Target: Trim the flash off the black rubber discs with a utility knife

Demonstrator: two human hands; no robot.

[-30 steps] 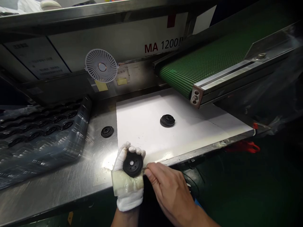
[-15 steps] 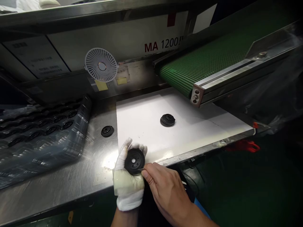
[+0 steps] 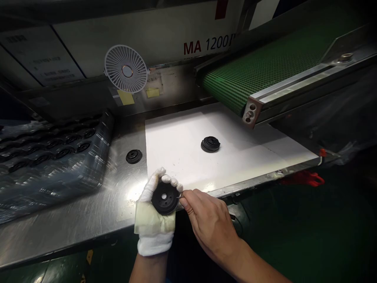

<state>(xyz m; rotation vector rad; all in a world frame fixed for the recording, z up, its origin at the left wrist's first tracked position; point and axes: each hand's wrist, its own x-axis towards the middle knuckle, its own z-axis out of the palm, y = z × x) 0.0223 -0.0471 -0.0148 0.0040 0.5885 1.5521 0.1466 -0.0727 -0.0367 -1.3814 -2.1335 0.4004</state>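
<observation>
My left hand [image 3: 156, 224], in a white glove with a pale yellowish wrap around the palm, grips a round black part [image 3: 165, 203] with a hole in its centre. The part's flat face is turned up towards me. My bare right hand [image 3: 207, 214] pinches a thin metal tool [image 3: 179, 197], whose slim tip meets the part's right rim. Most of that tool is hidden in the fingers, so its kind cannot be made out. A ribbed black part [image 3: 210, 144] rests on the white sheet [image 3: 173, 157], and a similar black part [image 3: 134, 156] lies on the bare metal to the left.
At the left, a clear plastic tray [image 3: 94, 169] holds rows of black parts on the metal table [image 3: 73, 220]. A green conveyor belt [image 3: 253, 74] slopes down from the upper right over the sheet. A white fan [image 3: 126, 70] stands at the back.
The tool in my right hand has moved up along the part's right rim from its lower right. My left hand has turned the part slightly. The view has tipped down a little.
</observation>
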